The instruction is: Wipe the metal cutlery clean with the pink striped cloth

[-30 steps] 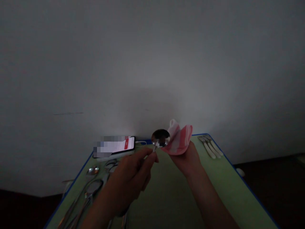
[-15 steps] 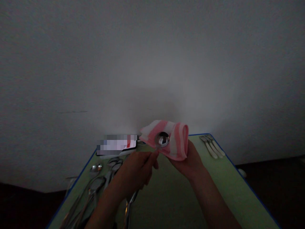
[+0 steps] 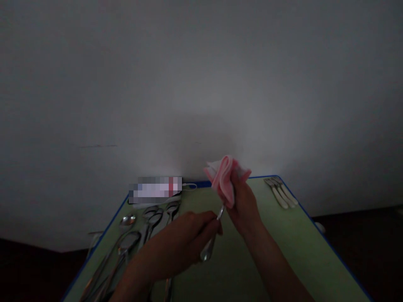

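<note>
My left hand (image 3: 197, 235) is closed around the handle of a metal spoon (image 3: 208, 250), whose end pokes out below the fingers. The spoon's bowl is hidden inside a pink and white striped cloth (image 3: 225, 176). My right hand (image 3: 244, 201) grips that cloth, folded and bunched around the bowl. Both hands are raised above the middle of the table, close together.
Several metal spoons (image 3: 127, 243) lie along the left side of the green table (image 3: 283, 251) with a blue edge. A phone (image 3: 154, 191) with a blurred screen and a white cable stands at the back left. Forks (image 3: 280, 193) with pale handles lie at the back right.
The cloth was lying open under the spoon's bowl; my right hand has folded it over the bowl and closed on it. My left hand has moved slightly right and down with the spoon.
</note>
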### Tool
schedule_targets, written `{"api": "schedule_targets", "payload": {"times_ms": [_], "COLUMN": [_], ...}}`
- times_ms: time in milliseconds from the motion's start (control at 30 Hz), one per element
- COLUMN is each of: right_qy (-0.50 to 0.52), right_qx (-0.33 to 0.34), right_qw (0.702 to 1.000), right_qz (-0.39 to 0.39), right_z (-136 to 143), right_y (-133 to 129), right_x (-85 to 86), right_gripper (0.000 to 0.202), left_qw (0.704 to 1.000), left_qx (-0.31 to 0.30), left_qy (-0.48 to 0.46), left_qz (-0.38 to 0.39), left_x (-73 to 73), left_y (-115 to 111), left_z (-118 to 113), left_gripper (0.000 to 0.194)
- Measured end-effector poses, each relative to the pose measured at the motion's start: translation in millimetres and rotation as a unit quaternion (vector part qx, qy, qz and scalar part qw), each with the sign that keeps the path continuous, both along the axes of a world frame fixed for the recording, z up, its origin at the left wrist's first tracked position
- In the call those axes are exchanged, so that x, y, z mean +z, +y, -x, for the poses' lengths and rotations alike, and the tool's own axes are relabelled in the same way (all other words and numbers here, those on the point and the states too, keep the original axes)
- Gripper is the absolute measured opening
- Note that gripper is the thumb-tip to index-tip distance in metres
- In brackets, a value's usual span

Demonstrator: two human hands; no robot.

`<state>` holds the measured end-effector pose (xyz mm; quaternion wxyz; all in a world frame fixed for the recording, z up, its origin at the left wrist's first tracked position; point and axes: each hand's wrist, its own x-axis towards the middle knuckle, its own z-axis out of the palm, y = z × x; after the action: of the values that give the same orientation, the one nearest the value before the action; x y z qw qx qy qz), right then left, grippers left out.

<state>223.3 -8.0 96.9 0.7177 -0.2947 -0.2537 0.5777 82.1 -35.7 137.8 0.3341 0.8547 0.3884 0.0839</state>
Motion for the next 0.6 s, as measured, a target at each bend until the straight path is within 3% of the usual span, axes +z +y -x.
{"api": "schedule_targets", "payload": {"times_ms": [167, 433, 600], "right_qy": [0.040, 0.123, 0.109], "right_qx": [-0.087, -0.051, -0.074], "right_qw": [0.995, 0.986, 0.990], "right_qz": [-0.004, -0.098, -0.058], "right_z": [-1, 0, -7], "right_y": [4, -5, -4], "right_x": [1.5, 10.4, 15.4], "right_gripper": [0.035, 0.021, 0.014], "left_qw": [1.000, 0.995, 0.997], "left_qx": [0.014, 0.065, 0.042], "left_qy": [-0.024, -0.036, -0.004], "left_qz": [0.013, -0.066, -0.057], "left_x": [-1.0, -12.1, -11.3], "left_y": [-4, 1, 1], "left_z": [-9, -15, -14], "left_gripper": [0.037, 0.032, 0.033]}}
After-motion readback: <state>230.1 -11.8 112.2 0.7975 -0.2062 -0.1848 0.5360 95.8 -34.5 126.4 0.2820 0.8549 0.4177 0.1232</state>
